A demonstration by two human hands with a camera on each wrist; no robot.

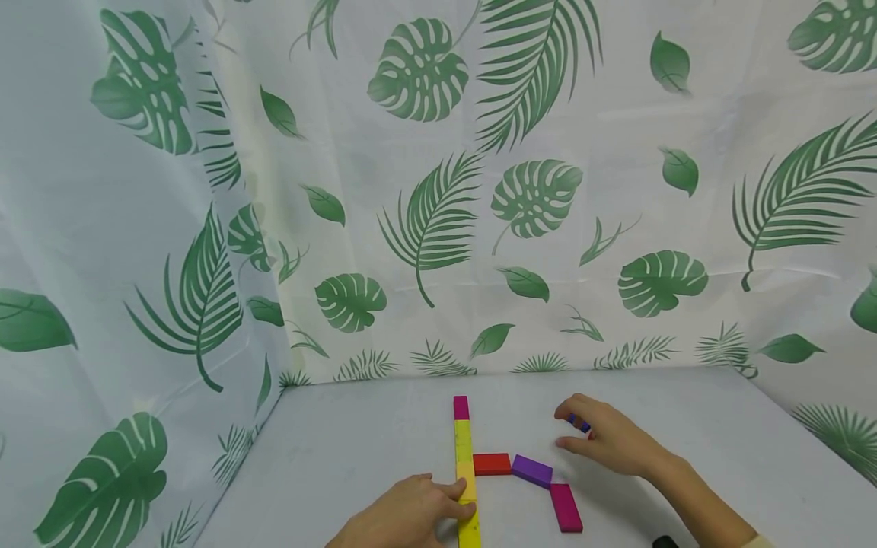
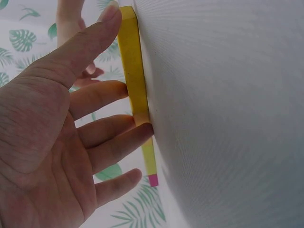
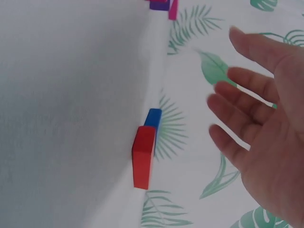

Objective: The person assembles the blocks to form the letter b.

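My left hand (image 1: 404, 511) lies against a straight row of yellow blocks (image 1: 464, 441), its thumb and fingertips touching the row's left side and top. At the far end of that row is a magenta block (image 1: 461, 408). Rightward from it run a red block (image 1: 492, 464), a purple block (image 1: 532, 470) and another magenta block (image 1: 566, 508) in a curve. My right hand (image 1: 610, 441) hovers with fingers spread over a blue block (image 3: 153, 118) and a second red block (image 3: 144, 159). In the right wrist view both stand apart from the fingers; the hand mostly hides them in the head view.
The white table (image 1: 356, 426) meets a hanging sheet (image 1: 610, 122) with green leaf prints at the back and sides. A small black object (image 1: 664, 542) shows at the bottom edge beside the right forearm.
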